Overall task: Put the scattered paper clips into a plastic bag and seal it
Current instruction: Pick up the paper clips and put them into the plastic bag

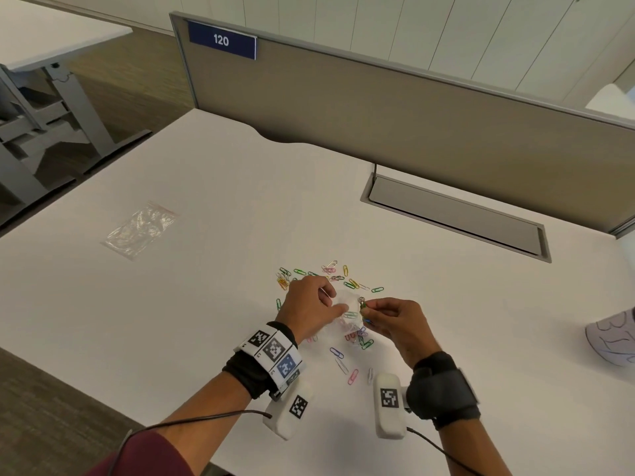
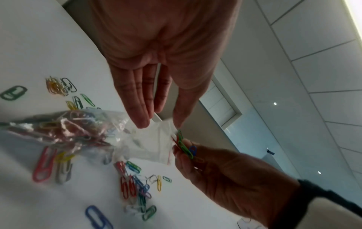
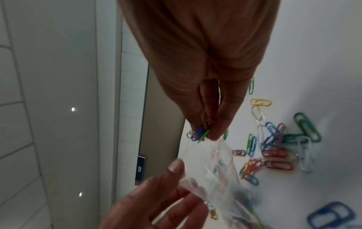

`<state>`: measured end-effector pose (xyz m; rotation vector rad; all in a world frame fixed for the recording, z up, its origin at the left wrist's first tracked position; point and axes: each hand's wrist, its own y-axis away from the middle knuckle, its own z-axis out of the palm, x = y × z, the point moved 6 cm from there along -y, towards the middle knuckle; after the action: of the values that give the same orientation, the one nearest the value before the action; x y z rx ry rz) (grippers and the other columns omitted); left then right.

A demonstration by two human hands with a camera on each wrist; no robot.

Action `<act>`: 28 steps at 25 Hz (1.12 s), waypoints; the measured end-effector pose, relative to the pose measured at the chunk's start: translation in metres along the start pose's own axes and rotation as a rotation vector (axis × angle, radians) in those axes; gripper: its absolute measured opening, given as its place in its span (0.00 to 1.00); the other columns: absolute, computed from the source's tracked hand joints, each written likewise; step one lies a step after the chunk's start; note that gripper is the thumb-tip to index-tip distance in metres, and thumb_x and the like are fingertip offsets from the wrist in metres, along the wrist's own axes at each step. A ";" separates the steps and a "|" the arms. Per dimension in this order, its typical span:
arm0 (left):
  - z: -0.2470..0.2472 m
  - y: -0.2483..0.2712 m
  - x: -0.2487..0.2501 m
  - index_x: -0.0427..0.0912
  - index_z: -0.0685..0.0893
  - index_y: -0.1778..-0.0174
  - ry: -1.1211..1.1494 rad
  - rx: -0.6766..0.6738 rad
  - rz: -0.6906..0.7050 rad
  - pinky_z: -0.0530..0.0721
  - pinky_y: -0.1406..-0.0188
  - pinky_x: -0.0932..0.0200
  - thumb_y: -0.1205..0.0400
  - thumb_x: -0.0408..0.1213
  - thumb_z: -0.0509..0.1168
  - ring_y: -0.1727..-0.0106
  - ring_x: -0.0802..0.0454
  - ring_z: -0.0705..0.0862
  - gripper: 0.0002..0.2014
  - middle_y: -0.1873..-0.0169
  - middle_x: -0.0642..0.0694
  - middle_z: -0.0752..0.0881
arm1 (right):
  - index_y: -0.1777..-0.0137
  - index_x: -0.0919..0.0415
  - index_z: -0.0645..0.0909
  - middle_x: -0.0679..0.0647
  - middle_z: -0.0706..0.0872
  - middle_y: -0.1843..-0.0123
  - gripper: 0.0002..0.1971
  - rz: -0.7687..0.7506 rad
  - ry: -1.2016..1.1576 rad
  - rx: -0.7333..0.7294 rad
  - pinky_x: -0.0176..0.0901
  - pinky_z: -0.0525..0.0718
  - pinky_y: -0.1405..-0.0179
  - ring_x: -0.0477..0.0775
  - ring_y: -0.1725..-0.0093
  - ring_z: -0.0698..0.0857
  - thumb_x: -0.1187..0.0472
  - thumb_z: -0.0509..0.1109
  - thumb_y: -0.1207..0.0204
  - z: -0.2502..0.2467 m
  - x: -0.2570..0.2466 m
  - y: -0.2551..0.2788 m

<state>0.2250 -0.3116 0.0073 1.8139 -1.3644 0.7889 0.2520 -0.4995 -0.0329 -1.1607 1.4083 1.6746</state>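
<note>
My left hand (image 1: 335, 302) pinches the mouth of a small clear plastic bag (image 1: 347, 322) just above the white table (image 1: 206, 269). The bag (image 2: 94, 128) holds several coloured paper clips. Right at the bag's mouth, my right hand (image 1: 366, 309) pinches a small bunch of green and blue clips (image 2: 186, 148). In the right wrist view these held clips (image 3: 199, 134) hang over the bag's rim (image 3: 211, 155). More loose clips (image 1: 330, 274) lie scattered beyond my hands, and others (image 1: 343, 359) lie nearer me.
A second clear plastic bag (image 1: 141, 228) lies flat at the left of the table. A grey cable flap (image 1: 457, 218) is set in the table at the back right, in front of a partition panel (image 1: 378, 108). A pale object (image 1: 615, 338) lies at the right edge.
</note>
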 end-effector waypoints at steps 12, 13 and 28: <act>0.012 -0.003 0.005 0.38 0.88 0.56 -0.051 0.032 0.000 0.87 0.53 0.55 0.29 0.33 0.72 0.67 0.52 0.82 0.07 0.73 0.46 0.85 | 0.56 0.75 0.86 0.73 0.90 0.54 0.05 0.078 0.232 -0.034 0.41 0.92 0.58 0.62 0.57 0.90 0.74 0.75 0.30 0.006 -0.007 0.005; 0.013 -0.002 0.006 0.39 0.89 0.54 -0.064 0.028 -0.006 0.86 0.53 0.57 0.29 0.34 0.72 0.66 0.51 0.82 0.09 0.69 0.44 0.87 | 0.56 0.75 0.86 0.73 0.90 0.54 0.05 0.102 0.295 -0.049 0.40 0.92 0.59 0.62 0.57 0.90 0.74 0.76 0.30 0.009 -0.007 0.004; 0.006 -0.004 0.005 0.40 0.83 0.68 -0.032 0.047 0.014 0.88 0.56 0.52 0.28 0.30 0.71 0.64 0.49 0.85 0.05 0.69 0.44 0.87 | 0.47 0.68 0.82 0.64 0.89 0.50 0.10 -0.038 0.229 -0.060 0.49 0.88 0.47 0.58 0.50 0.90 0.74 0.61 0.22 0.036 -0.030 -0.002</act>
<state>0.2306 -0.3184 0.0072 1.8622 -1.3911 0.8093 0.2574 -0.4624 -0.0054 -1.4414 1.4712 1.6072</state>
